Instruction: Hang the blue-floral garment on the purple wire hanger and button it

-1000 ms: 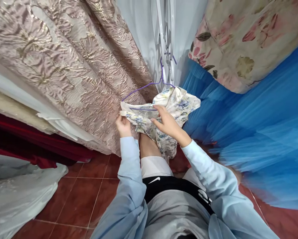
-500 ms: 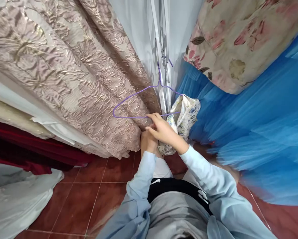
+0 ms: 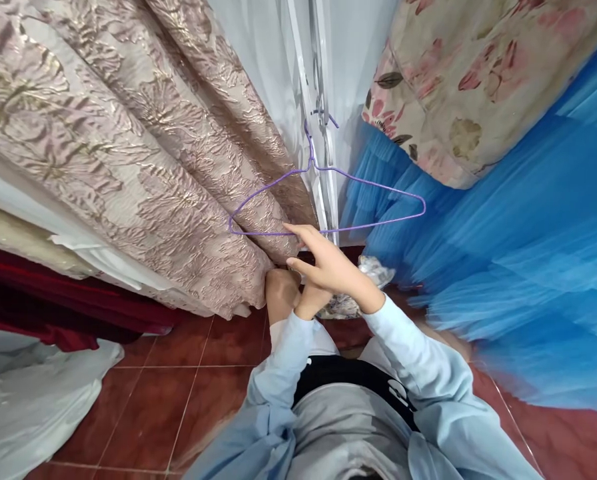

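Observation:
A thin purple hanger (image 3: 373, 227) hangs by its hook in front of me, with nothing on it. My right hand (image 3: 323, 257) is at its lower bar, index finger stretched out against or just by the bar and thumb apart. Below and partly behind it, my left hand (image 3: 316, 300) is crossed by the right one. A small white garment with a blue and yellow floral print (image 3: 342, 308) is bunched beside my left hand, which appears closed on it, though the fingers are largely hidden. Part of this garment lies behind my right wrist.
A pink embossed gown (image 3: 143, 133) hangs on the left, with dark red cloth (image 3: 78, 290) beyond it. To the right hang a floral fabric (image 3: 458, 100) and blue tulle (image 3: 518, 267). White rack poles (image 3: 323, 60) stand ahead above a red tiled floor (image 3: 158, 400).
The floral garment has come off the right end of the hanger and moved down behind my hands. My left hand has shifted slightly down and right; the right hand stays by the bar.

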`<state>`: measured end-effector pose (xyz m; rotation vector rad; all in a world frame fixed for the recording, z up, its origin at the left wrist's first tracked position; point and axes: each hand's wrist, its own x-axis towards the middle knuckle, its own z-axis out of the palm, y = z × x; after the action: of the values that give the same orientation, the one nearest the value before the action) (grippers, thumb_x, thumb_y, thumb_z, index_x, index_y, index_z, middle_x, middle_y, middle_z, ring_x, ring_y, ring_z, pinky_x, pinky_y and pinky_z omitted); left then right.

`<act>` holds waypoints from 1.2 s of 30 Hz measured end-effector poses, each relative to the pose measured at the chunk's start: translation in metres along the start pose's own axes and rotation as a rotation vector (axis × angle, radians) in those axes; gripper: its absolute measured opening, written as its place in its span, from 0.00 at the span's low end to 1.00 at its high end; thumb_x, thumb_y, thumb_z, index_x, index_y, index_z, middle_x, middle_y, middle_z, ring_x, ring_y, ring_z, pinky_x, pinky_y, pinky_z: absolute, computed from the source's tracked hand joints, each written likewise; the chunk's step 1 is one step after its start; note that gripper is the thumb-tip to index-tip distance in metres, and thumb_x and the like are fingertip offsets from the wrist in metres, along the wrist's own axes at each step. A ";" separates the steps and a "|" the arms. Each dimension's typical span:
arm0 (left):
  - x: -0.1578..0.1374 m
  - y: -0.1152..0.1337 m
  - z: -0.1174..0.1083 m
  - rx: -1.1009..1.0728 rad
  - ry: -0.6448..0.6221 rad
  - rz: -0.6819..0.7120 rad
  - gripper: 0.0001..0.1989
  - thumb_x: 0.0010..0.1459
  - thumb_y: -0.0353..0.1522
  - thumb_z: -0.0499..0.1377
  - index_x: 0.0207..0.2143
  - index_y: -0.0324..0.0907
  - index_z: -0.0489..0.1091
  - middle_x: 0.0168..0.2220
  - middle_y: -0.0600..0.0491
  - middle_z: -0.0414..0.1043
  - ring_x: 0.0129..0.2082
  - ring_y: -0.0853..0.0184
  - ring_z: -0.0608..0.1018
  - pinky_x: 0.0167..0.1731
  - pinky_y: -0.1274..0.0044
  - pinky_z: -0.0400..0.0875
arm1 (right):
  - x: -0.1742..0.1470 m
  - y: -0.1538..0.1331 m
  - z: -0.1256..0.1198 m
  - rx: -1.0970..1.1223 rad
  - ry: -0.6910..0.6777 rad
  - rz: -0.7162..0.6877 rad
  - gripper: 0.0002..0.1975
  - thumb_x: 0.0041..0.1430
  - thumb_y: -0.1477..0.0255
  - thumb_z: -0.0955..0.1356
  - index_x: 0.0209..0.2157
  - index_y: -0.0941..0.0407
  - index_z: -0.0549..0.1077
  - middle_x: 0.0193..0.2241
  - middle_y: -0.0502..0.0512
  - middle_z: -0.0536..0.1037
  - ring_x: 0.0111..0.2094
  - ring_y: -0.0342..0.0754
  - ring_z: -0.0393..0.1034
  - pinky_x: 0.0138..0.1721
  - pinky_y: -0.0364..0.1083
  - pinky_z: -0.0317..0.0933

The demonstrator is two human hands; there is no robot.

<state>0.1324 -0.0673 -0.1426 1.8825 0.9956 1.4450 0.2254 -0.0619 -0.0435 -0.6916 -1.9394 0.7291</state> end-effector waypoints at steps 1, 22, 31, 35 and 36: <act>0.003 0.009 -0.010 -0.002 0.007 -0.002 0.03 0.59 0.31 0.66 0.35 0.45 0.74 0.33 0.51 0.75 0.34 0.61 0.78 0.33 0.70 0.74 | -0.003 0.002 -0.004 0.023 0.001 -0.019 0.29 0.66 0.70 0.68 0.67 0.53 0.62 0.64 0.64 0.66 0.65 0.58 0.61 0.64 0.59 0.59; 0.021 0.062 -0.041 -0.487 -0.505 -0.437 0.29 0.50 0.51 0.71 0.43 0.38 0.73 0.35 0.51 0.73 0.34 0.66 0.75 0.35 0.77 0.70 | -0.064 -0.039 -0.055 0.402 0.301 0.370 0.11 0.68 0.60 0.67 0.39 0.53 0.71 0.27 0.48 0.70 0.25 0.43 0.62 0.26 0.42 0.56; 0.020 0.011 -0.084 0.017 -0.669 -0.205 0.20 0.50 0.46 0.71 0.23 0.38 0.74 0.25 0.52 0.71 0.28 0.66 0.72 0.31 0.76 0.68 | -0.092 -0.064 -0.123 0.264 0.719 0.423 0.11 0.55 0.59 0.75 0.32 0.51 0.76 0.22 0.51 0.69 0.18 0.44 0.57 0.16 0.43 0.49; 0.032 -0.004 -0.134 0.174 -0.538 -0.224 0.17 0.50 0.44 0.71 0.27 0.39 0.77 0.27 0.51 0.75 0.30 0.64 0.75 0.34 0.75 0.70 | -0.096 -0.039 -0.143 0.219 0.708 0.458 0.11 0.51 0.60 0.77 0.30 0.51 0.78 0.20 0.50 0.70 0.17 0.43 0.57 0.16 0.43 0.47; 0.035 -0.005 -0.148 0.204 -0.526 -0.230 0.16 0.51 0.43 0.71 0.28 0.39 0.78 0.29 0.51 0.77 0.31 0.63 0.75 0.34 0.75 0.70 | -0.096 -0.032 -0.145 0.190 0.614 0.489 0.13 0.50 0.59 0.78 0.31 0.52 0.79 0.19 0.49 0.70 0.17 0.43 0.57 0.17 0.43 0.48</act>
<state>-0.0063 -0.0365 -0.0890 2.0563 1.0736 0.6809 0.3891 -0.1220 -0.0162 -1.1329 -1.1355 0.8549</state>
